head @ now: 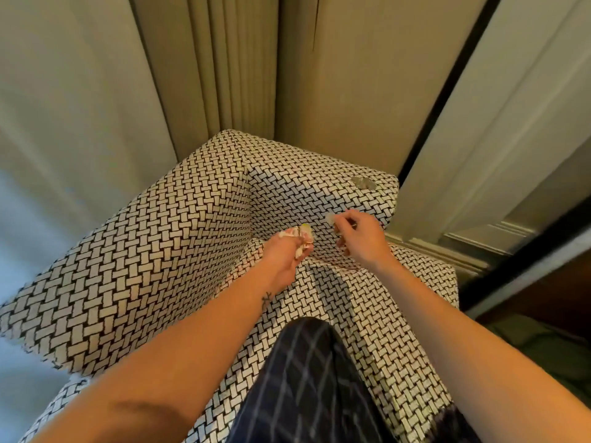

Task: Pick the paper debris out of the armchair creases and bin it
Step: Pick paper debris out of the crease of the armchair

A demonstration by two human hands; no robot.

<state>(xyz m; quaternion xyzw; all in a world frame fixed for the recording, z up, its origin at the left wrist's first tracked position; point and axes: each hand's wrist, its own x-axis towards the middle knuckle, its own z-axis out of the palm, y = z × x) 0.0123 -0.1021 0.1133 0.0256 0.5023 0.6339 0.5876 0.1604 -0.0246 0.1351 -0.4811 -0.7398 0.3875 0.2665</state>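
The armchair is covered in black-and-white woven fabric and fills the middle of the head view. My left hand hovers over the back crease of the seat, closed around a bunch of crumpled paper scraps with pale and yellow bits showing. My right hand is just to the right of it, pinching a small pale paper scrap between thumb and fingers, lifted off the fabric. Another greyish scrap lies on top of the right armrest. No bin is in view.
Beige curtains and a wall hang behind the chair. A white panelled door or wardrobe front stands close on the right. My knee in dark checked cloth rests on the seat cushion. Pale floor shows at the left.
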